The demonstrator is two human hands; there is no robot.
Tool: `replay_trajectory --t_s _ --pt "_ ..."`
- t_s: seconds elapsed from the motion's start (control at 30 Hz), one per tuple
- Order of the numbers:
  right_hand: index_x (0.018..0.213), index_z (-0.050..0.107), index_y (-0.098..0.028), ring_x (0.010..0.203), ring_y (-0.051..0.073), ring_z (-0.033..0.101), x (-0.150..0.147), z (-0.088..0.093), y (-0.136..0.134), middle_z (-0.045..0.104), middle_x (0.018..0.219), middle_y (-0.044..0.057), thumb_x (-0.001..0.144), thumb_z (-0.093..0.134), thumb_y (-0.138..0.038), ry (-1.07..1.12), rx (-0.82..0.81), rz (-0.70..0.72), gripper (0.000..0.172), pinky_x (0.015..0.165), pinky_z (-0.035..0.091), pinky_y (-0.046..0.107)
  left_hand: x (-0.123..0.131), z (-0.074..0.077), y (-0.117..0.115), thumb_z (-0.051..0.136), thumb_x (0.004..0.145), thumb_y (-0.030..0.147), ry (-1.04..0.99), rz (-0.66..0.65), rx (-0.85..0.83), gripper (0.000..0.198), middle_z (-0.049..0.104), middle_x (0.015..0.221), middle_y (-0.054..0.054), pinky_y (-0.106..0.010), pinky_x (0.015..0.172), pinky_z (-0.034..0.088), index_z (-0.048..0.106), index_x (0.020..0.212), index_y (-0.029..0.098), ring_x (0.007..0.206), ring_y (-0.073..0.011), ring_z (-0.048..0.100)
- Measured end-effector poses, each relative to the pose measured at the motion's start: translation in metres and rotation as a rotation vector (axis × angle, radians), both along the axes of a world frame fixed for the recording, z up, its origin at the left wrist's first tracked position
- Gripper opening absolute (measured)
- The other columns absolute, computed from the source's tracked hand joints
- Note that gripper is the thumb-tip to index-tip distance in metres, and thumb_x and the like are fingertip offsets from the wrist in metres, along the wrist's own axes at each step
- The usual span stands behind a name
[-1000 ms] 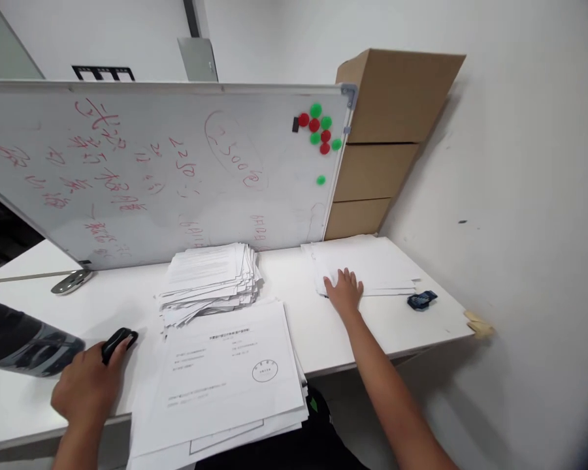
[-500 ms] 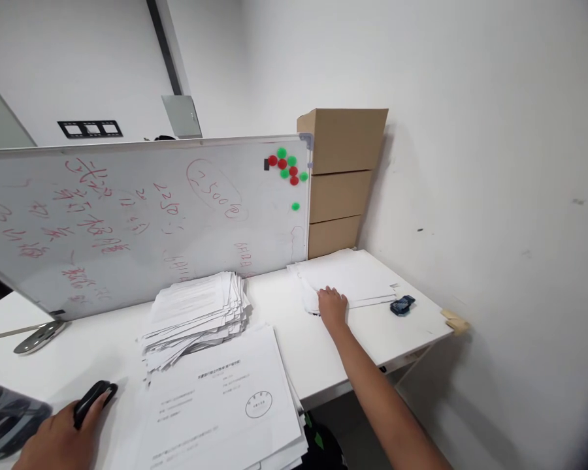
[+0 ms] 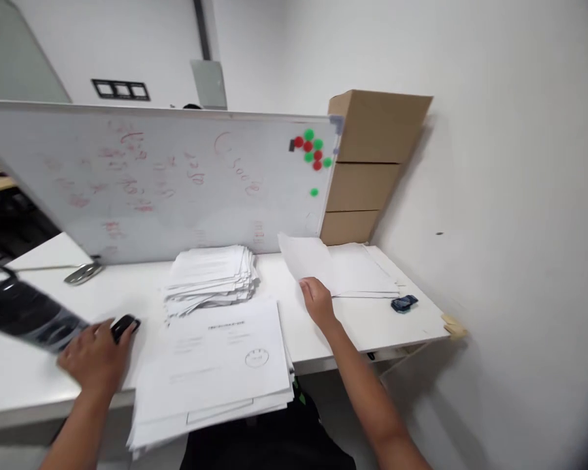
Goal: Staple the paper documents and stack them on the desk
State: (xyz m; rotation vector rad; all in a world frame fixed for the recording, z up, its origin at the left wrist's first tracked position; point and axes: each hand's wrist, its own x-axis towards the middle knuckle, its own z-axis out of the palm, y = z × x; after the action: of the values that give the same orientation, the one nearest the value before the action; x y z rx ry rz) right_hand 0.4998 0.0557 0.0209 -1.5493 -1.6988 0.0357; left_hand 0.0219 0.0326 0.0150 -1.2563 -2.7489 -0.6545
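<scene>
My left hand (image 3: 95, 356) is closed around a small black stapler (image 3: 125, 328) on the left of the desk. My right hand (image 3: 317, 300) pinches the near edge of a white paper sheet (image 3: 306, 258). That sheet is raised and bent, its left side up off the pile of white paper (image 3: 362, 271) at the right. Between my hands, a stack of printed sheets (image 3: 225, 375) with a round stamp on its top page overhangs the front edge. Behind it lies a thicker, uneven paper stack (image 3: 210, 271).
A whiteboard (image 3: 200, 196) with red writing and round magnets (image 3: 313, 150) stands along the back. Cardboard boxes (image 3: 367, 186) are stacked at its right, near the wall. A dark bottle (image 3: 24, 307), a silver oval object (image 3: 82, 273) and a small dark-blue item (image 3: 404, 303) rest on the desk (image 3: 274, 287).
My right hand has lifted a sheet from the right pile and drawn it slightly left. The view has tilted down and turned left. My left hand stays at the stapler.
</scene>
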Motion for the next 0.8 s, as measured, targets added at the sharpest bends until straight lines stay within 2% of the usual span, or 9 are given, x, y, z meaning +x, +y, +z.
replay_trajectory --t_s 0.07,0.1,0.17,0.23,0.3,0.4,0.5,0.63,0.8 --pt "0.101 0.070 -0.024 0.099 0.022 0.067 -0.021 0.019 -0.032 0.073 0.102 0.008 0.101 0.038 -0.043 0.196 0.096 0.260 0.037 0.089 0.052 0.036 0.007 0.003 -0.008 0.044 0.090 0.059 0.201 -0.193 0.172 0.055 0.046 0.151 -0.007 -0.051 0.116 0.015 0.053 0.130 0.022 0.143 -0.0314 0.032" --pt "0.099 0.071 -0.025 0.098 0.024 0.067 -0.027 0.027 -0.048 0.073 0.101 0.009 0.100 0.041 -0.047 0.287 0.133 0.308 0.037 0.089 0.053 0.038 0.011 0.004 -0.012 0.043 0.091 0.059 0.228 -0.277 0.220 0.055 0.048 0.149 -0.009 -0.054 0.117 0.011 0.056 0.126 0.019 0.144 -0.0331 0.030" --pt "0.091 0.073 -0.025 0.096 0.027 0.068 -0.031 0.037 -0.076 0.073 0.096 0.009 0.095 0.046 -0.055 0.473 0.165 0.225 0.040 0.085 0.054 0.040 0.029 0.009 -0.024 0.045 0.089 0.062 0.135 -0.384 0.307 0.058 0.052 0.144 -0.014 -0.055 0.118 0.013 0.059 0.122 0.017 0.144 -0.0349 0.032" --pt "0.086 0.072 -0.023 0.091 0.030 0.068 -0.028 0.035 -0.092 0.073 0.089 0.011 0.090 0.050 -0.064 0.702 0.201 -0.047 0.047 0.078 0.054 0.041 0.060 0.012 -0.038 0.047 0.082 0.072 -0.134 -0.511 0.371 0.070 0.055 0.138 -0.019 -0.051 0.116 0.025 0.059 0.124 0.018 0.139 -0.0345 0.040" --pt "0.089 0.071 -0.020 0.090 0.030 0.068 -0.025 0.025 -0.097 0.073 0.090 0.011 0.085 0.054 -0.068 0.898 0.215 -0.226 0.051 0.075 0.054 0.040 0.101 0.012 -0.054 0.043 0.080 0.078 -0.554 -0.666 0.375 0.080 0.052 0.144 -0.019 -0.049 0.111 0.038 0.052 0.136 0.021 0.137 -0.0332 0.045" --pt "0.096 0.072 -0.018 0.097 0.031 0.068 -0.020 0.002 -0.098 0.075 0.098 0.012 0.083 0.059 -0.065 1.027 0.089 -0.306 0.051 0.079 0.055 0.040 0.155 0.009 -0.078 0.046 0.083 0.076 -1.170 -0.742 0.228 0.078 0.058 0.139 -0.018 -0.050 0.099 0.049 0.049 0.142 0.026 0.129 -0.0326 0.056" --pt "0.100 0.073 -0.019 0.104 0.032 0.068 -0.012 -0.023 -0.105 0.075 0.105 0.011 0.082 0.061 -0.062 0.999 -0.061 -0.349 0.048 0.085 0.055 0.041 0.179 0.013 -0.090 0.062 0.083 0.062 -1.395 -0.662 0.184 0.063 0.066 0.129 -0.016 -0.047 0.097 0.052 0.058 0.134 0.025 0.118 -0.0313 0.064" --pt "0.102 0.072 -0.022 0.100 0.032 0.070 0.009 -0.044 -0.122 0.076 0.107 0.009 0.079 0.069 -0.057 1.090 -0.166 -0.114 0.042 0.082 0.058 0.042 0.173 0.023 -0.086 0.074 0.075 0.056 -1.296 -0.566 0.207 0.060 0.072 0.117 -0.013 -0.045 0.091 0.056 0.065 0.121 0.019 0.105 -0.0313 0.069" --pt "0.113 0.068 -0.023 0.104 0.030 0.069 0.030 -0.030 -0.111 0.075 0.112 0.010 0.072 0.083 -0.044 1.213 -0.322 0.275 0.049 0.091 0.056 0.044 0.158 0.042 -0.081 0.074 0.075 0.056 -1.182 -0.650 0.183 0.057 0.075 0.109 -0.012 -0.043 0.085 0.058 0.068 0.114 0.015 0.101 -0.0317 0.070"
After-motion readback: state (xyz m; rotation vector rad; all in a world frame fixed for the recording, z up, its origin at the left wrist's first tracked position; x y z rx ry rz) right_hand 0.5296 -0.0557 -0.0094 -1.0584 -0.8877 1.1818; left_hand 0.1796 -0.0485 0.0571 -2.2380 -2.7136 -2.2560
